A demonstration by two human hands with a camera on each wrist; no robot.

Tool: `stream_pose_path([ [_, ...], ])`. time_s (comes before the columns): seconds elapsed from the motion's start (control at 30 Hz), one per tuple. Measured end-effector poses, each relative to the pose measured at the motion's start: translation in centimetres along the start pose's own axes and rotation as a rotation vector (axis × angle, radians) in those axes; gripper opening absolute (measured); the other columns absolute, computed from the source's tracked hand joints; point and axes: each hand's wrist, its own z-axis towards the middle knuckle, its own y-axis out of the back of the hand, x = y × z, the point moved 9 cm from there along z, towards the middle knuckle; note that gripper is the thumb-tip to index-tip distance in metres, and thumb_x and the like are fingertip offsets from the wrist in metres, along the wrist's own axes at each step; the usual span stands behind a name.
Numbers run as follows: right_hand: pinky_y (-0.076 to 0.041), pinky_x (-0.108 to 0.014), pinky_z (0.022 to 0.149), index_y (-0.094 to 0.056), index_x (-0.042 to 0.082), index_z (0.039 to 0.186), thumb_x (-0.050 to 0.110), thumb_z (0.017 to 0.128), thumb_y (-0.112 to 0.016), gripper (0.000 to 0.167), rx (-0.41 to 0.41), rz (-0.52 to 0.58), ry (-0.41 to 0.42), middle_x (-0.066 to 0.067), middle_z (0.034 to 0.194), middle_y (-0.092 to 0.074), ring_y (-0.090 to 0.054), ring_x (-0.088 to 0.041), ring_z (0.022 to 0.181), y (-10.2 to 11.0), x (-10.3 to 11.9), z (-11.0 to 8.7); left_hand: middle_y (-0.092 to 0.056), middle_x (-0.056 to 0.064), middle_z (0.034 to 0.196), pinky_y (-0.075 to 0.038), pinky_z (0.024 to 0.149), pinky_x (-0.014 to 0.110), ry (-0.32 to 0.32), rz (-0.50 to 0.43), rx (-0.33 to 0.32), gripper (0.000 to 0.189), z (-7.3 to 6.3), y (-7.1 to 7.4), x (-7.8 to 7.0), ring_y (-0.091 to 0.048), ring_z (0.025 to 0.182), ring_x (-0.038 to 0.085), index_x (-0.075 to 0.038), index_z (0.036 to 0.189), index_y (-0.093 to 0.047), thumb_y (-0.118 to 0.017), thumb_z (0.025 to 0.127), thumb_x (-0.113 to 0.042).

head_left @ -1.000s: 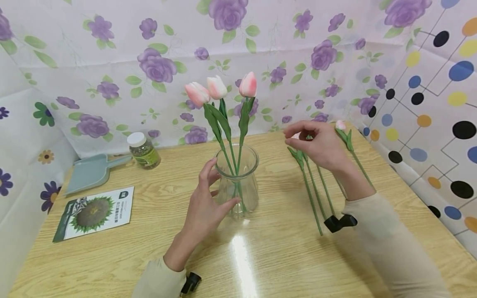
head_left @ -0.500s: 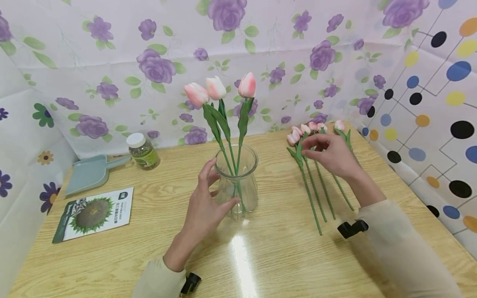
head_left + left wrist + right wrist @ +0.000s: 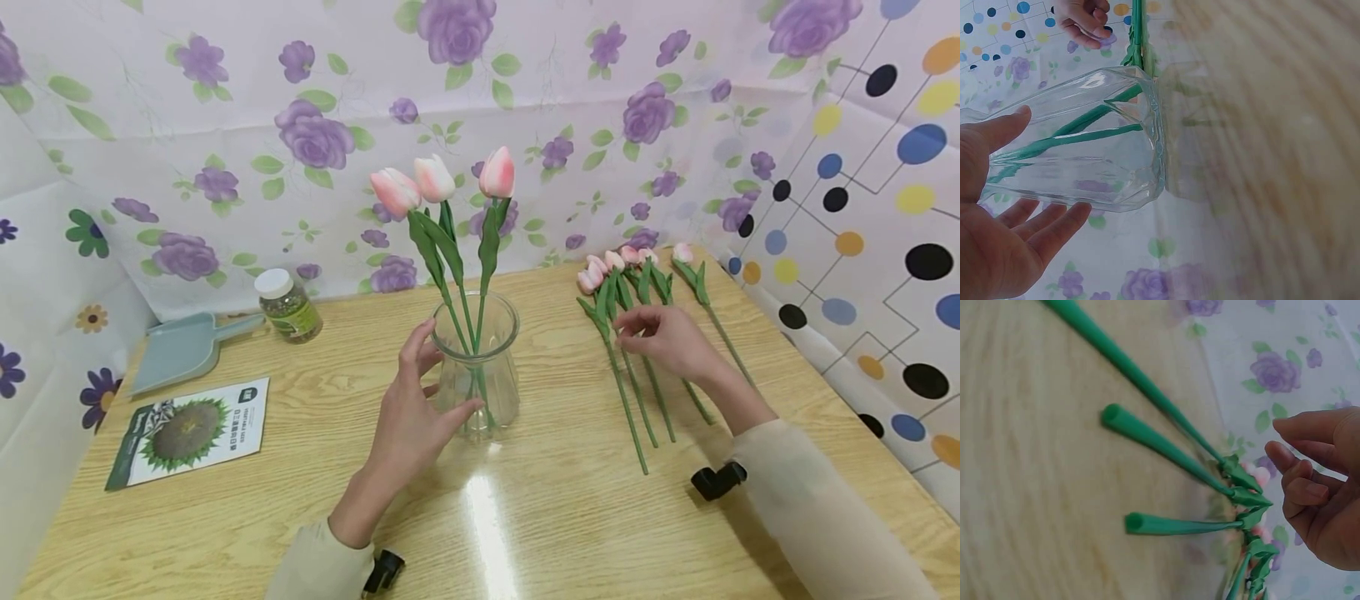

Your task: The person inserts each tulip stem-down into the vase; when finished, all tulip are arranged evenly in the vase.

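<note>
Gripping the glass vase (image 3: 504, 387) with the left hand (image 3: 416, 412), thumb at the front and fingers around the side, and keeping it on the same spot of the tabletop (image 3: 570, 517) as a second ago, with three pink-and-white tulips (image 3: 435, 177) inside, stems slanting, blooms well above the rim. Reaching with the right hand (image 3: 670, 343) over the loose tulips (image 3: 645, 285) to the right of the vase, lower along the stems than half a second ago, and uncovering pink blooms mostly hidden a second ago. Parting thumb and forefinger slightly there, bending the other fingers, holding nothing. Exposing more of the lone tulip (image 3: 697, 279) near the right edge. Leaving the white-capped jar (image 3: 295, 317), dustpan (image 3: 180, 350) and seed packet (image 3: 198, 429) unmoved at the left.
</note>
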Motion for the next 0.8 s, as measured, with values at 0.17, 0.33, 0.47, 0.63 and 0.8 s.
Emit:
stream_pose_path([
  [0.17,-0.052,-0.026,0.064,-0.075,0.002,0.121,0.01,0.1,-0.071,0.023,0.021,-0.011,0.005,-0.016,0.105,-0.073,-0.064,-0.022,0.089,-1.0,-0.9,0.2,-0.058,0.019,0.147,-0.064,0.096,0.053,-0.004,0.0,-0.003,0.118,0.0,0.0,0.0,-0.061,0.135,0.038,-0.028,0.164,-0.016,-0.094,0.078,-0.004],
  [0.33,-0.053,-0.027,0.063,-0.076,0.002,0.119,0.01,0.098,-0.073,0.023,0.035,-0.031,-0.002,-0.015,0.102,-0.072,-0.062,-0.022,0.086,-1.8,-1.4,0.3,-0.058,0.018,0.149,-0.065,0.096,0.052,-0.007,0.002,-0.005,0.119,0.0,0.0,0.1,-0.061,0.135,0.037,-0.028,0.164,-0.016,-0.094,0.078,-0.004],
  [0.47,-0.053,-0.029,0.064,-0.077,0.004,0.117,0.012,0.097,-0.075,0.022,0.031,-0.071,-0.008,-0.013,0.1,-0.073,-0.063,-0.021,0.085,-2.1,-1.6,0.3,-0.059,0.017,0.149,-0.065,0.096,0.052,-0.004,0.004,-0.005,0.119,0.0,0.0,0.2,-0.061,0.135,0.036,-0.029,0.164,-0.016,-0.094,0.078,-0.005],
  [0.63,-0.053,-0.03,0.063,-0.078,0.004,0.116,0.013,0.096,-0.076,0.022,0.044,-0.098,-0.009,-0.012,0.098,-0.073,-0.063,-0.019,0.083,-2.4,-1.5,0.4,-0.059,0.017,0.149,-0.065,0.096,0.052,-0.003,0.004,-0.005,0.119,0.0,0.0,0.2,-0.061,0.135,0.037,-0.029,0.164,-0.016,-0.094,0.077,-0.004],
  [0.8,-0.052,-0.03,0.062,-0.079,0.005,0.114,0.015,0.097,-0.075,0.02,0.06,-0.118,-0.023,-0.01,0.097,-0.074,-0.063,-0.018,0.081,-2.8,-1.5,0.5,-0.059,0.017,0.149,-0.065,0.096,0.052,-0.005,0.005,-0.005,0.119,0.0,0.0,0.1,-0.061,0.135,0.037,-0.029,0.164,-0.016,-0.094,0.077,-0.004],
])
